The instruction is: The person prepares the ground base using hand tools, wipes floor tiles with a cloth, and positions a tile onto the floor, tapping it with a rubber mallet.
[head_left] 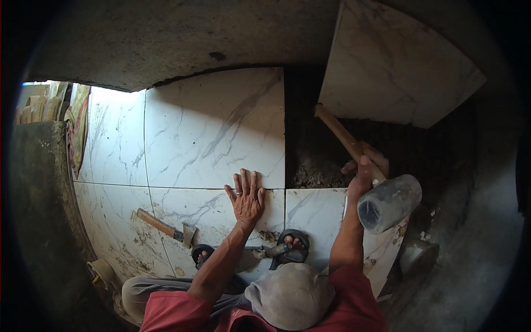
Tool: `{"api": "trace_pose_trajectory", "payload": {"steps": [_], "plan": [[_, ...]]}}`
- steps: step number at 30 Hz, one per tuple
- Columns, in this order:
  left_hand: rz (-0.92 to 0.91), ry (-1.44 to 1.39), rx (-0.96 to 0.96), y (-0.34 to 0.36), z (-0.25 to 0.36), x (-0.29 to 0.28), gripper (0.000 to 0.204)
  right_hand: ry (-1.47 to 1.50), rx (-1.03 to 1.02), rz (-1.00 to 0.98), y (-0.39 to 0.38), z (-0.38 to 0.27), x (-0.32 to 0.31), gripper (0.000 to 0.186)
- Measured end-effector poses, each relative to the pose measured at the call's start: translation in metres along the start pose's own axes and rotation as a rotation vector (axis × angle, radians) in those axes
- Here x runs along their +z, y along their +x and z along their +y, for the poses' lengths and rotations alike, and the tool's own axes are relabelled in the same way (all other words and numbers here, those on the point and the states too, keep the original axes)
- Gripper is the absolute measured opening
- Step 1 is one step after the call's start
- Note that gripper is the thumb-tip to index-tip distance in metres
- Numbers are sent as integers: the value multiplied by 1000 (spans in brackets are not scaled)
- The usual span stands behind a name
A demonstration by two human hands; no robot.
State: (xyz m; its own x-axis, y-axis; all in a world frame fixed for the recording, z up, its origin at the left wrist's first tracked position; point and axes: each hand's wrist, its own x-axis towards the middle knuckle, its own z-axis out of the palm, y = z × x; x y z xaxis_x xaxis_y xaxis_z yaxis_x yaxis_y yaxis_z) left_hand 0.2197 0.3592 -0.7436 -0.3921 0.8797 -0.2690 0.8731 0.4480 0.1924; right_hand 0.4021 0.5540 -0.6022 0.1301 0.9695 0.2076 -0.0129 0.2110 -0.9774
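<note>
My left hand (247,202) lies flat with fingers spread on a white, grey-veined floor tile, its fingertips by the joint with the large tile (215,127) beyond. In my right hand (369,169) is a mallet (391,202), gripped by its wooden handle close to the thick grey head. The handle points away and to the left, over a strip of bare dark ground (315,163) beside the laid tiles. A loose tile (398,66) stands or leans at the far right; what supports it is hard to make out.
A wooden-handled tool with a metal head (188,234) lies on the tiles at left. Another tool (271,252) lies by my sandalled foot (296,243). A rough concrete wall (182,39) borders the far side. A small bucket (102,272) is at lower left; cloth (78,130) hangs behind.
</note>
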Motion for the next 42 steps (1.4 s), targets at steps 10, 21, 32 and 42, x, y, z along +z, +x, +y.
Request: {"api": "trace_pose_trajectory", "payload": {"steps": [10, 21, 32, 42], "plan": [[-15, 4, -11, -4, 1, -6, 58, 56, 140, 8, 14, 31, 28, 24], [-23, 6, -8, 5, 3, -6, 58, 87, 68, 13, 21, 39, 49, 23], [-15, 7, -9, 3, 0, -6, 58, 135, 62, 30, 21, 66, 76, 26], [-25, -8, 0, 2, 3, -10, 58, 145, -57, 23, 27, 79, 96, 27]]}}
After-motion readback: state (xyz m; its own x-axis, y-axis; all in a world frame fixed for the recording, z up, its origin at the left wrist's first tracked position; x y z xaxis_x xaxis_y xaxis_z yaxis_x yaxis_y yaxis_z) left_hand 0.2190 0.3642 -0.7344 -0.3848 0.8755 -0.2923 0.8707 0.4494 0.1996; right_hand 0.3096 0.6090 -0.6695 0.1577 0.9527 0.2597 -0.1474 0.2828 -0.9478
